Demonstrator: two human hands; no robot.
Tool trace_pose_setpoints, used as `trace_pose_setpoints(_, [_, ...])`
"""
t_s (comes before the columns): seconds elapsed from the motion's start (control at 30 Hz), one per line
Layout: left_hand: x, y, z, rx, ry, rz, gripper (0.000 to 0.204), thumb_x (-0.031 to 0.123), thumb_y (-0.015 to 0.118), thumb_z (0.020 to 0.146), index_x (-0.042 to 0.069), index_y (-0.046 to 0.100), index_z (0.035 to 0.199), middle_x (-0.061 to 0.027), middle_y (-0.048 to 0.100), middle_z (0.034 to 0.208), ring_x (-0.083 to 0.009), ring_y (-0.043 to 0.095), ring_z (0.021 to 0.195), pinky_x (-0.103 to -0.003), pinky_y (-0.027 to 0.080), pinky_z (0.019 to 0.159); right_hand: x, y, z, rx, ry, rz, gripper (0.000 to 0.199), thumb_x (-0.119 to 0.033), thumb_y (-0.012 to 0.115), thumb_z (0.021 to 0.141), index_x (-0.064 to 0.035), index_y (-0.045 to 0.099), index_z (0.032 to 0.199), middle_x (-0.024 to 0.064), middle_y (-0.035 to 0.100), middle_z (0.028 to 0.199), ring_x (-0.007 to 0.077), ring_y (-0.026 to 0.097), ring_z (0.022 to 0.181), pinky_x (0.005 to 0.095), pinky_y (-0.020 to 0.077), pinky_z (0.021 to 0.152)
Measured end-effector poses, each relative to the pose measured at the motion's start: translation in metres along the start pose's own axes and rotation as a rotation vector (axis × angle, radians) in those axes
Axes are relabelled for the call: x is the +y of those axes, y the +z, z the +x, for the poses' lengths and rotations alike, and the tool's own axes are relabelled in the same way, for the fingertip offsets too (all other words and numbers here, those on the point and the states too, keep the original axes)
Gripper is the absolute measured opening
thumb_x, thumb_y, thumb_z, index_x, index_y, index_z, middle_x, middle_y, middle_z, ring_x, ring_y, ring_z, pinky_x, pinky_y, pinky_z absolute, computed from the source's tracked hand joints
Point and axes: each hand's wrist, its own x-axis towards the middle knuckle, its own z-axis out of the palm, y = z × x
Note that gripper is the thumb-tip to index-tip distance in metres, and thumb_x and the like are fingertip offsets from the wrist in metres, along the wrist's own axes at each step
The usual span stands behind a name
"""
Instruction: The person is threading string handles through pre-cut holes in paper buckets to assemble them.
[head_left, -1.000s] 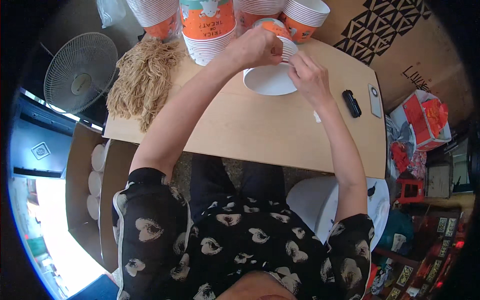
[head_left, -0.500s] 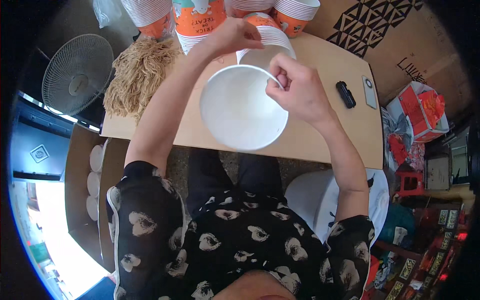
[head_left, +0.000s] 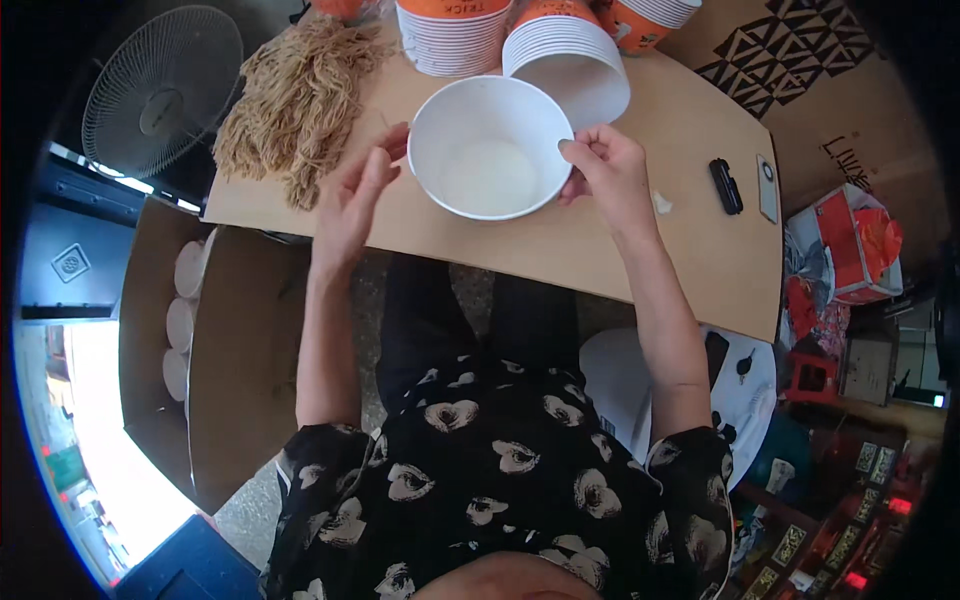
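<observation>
A white paper tub (head_left: 490,160) is tilted above the table, its open mouth facing me. My right hand (head_left: 608,172) is closed on its right rim, thumb in front and fingers behind. Beside the tub's left wall is my left hand (head_left: 358,190), with thumb and fingers apart; whether its fingertips touch the wall I cannot tell. Just behind, a nested stack of white tubs (head_left: 575,75) lies on its side, mouth toward me. A bundle of tan cords (head_left: 295,110) rests on the table to the left.
More stacked orange-printed tubs (head_left: 455,40) stand along the table's far side. A black clip-like object (head_left: 725,187) and a flat grey object (head_left: 767,188) lie at right, near a small pale scrap (head_left: 661,202). A cardboard box (head_left: 245,350) with round white lids and a fan (head_left: 160,95) are at left.
My left hand has come down from the stacked tubs to the left side of the held tub. The tub has moved up in view, still in my right hand. A pale scrap now shows on the table.
</observation>
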Motion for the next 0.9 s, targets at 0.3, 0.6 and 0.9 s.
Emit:
trace_pose_setpoints(0.3, [-0.041, 0.010, -0.020, 0.103, 0.063, -0.004, 0.046, 0.025, 0.053, 0.104, -0.003, 0.049, 0.140, -0.0110, 0.061, 0.128, -0.0157, 0.056, 0.121, -0.028, 0.046, 0.099, 0.022, 0.012, -0.030, -0.022, 0.132, 0.105, 0.020, -0.017, 0.066, 0.092, -0.0017, 0.060, 0.080, 0.0053, 0.058, 0.064, 0.0137, 0.056, 0.047, 0.0280, 0.0474, 0.041])
trace_pose_setpoints(0.6, [-0.054, -0.044, 0.035, 0.181, 0.213, 0.798, 0.016, 0.007, 0.072, 0.085, 0.002, 0.073, 0.101, -0.0114, 0.070, 0.096, -0.0206, 0.069, 0.082, -0.030, 0.054, 0.072, 0.029, 0.003, -0.035, 0.095, 0.040, 0.175, 0.020, -0.017, 0.064, 0.094, -0.0053, 0.057, 0.080, 0.0019, 0.056, 0.063, 0.0101, 0.050, 0.044, 0.0244, 0.0419, 0.040])
trace_pose_setpoints(0.9, [-0.102, -0.053, 0.111, -0.085, 0.366, 0.876, 0.016, 0.013, 0.076, 0.075, 0.002, 0.070, 0.085, -0.0124, 0.063, 0.086, -0.0303, 0.063, 0.083, -0.039, 0.053, 0.076, 0.045, 0.015, -0.065, 0.200, 0.035, 0.202, 0.026, -0.021, 0.057, 0.100, -0.0039, 0.055, 0.080, 0.0040, 0.054, 0.063, 0.0106, 0.050, 0.050, 0.0260, 0.0428, 0.046])
